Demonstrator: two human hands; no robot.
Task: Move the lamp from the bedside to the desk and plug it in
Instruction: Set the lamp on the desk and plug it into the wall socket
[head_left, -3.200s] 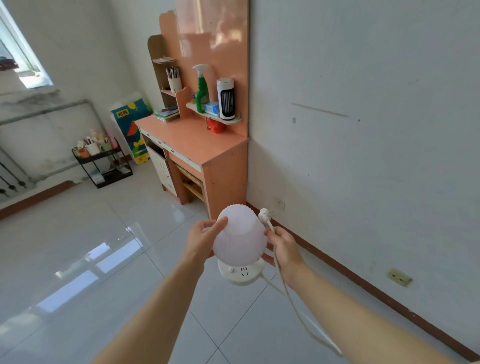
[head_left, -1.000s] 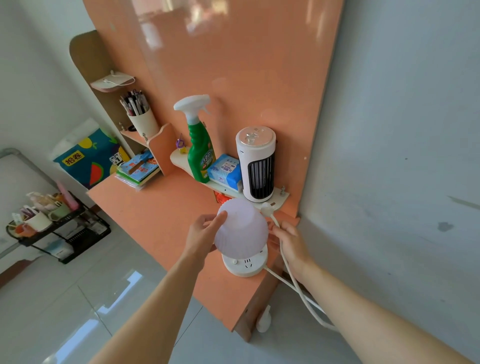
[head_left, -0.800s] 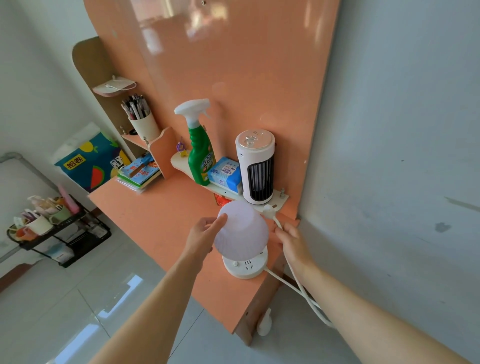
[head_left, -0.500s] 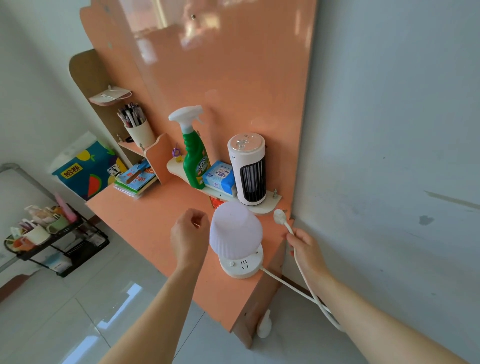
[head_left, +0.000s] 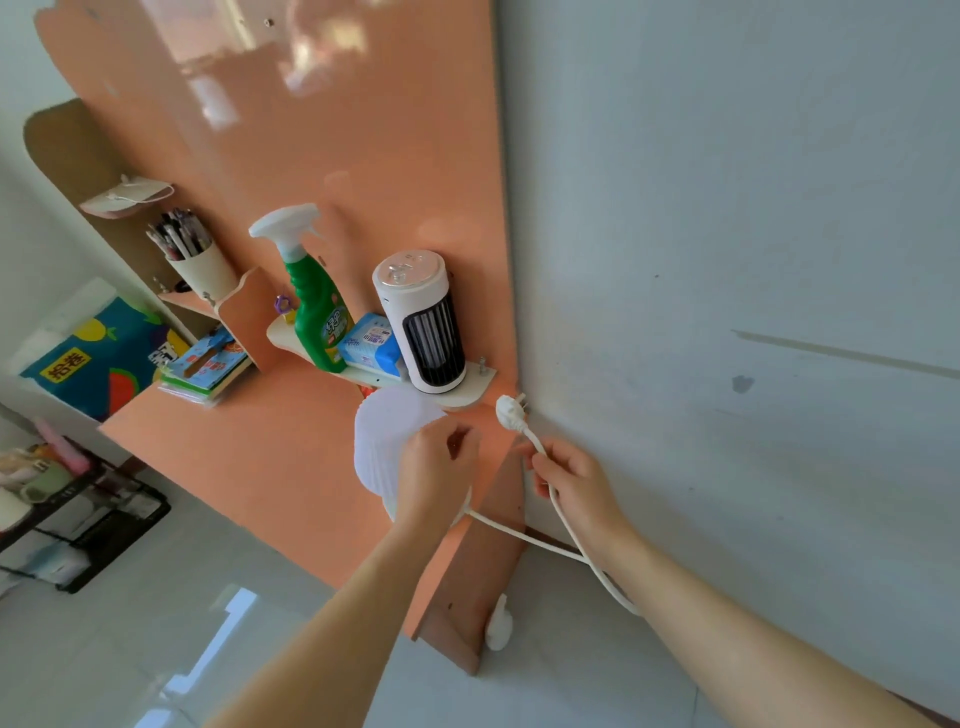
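The white lamp (head_left: 382, 441) stands on the right end of the orange desk (head_left: 249, 447), just below the small shelf. My left hand (head_left: 434, 473) is in front of the shade with fingers loosely curled; nothing shows in it, and it hides the lamp's base. My right hand (head_left: 576, 483) grips the white cord (head_left: 519, 535) a little below the plug (head_left: 510, 410). The plug points up, close to the desk's back corner and the wall. The cord loops down from my right hand and back to the lamp.
On the shelf stand a white tower fan (head_left: 423, 322), a green spray bottle (head_left: 311, 306) and a blue tissue pack (head_left: 371, 343). Books (head_left: 205, 366) and a pen cup (head_left: 200, 265) sit further left. A white object (head_left: 498, 623) lies by the desk's side panel. A black rack (head_left: 78, 525) stands left.
The lamp was carried to the desk and set down on its right end. My left hand let go of the shade and moved right across it. My right hand kept the cord.
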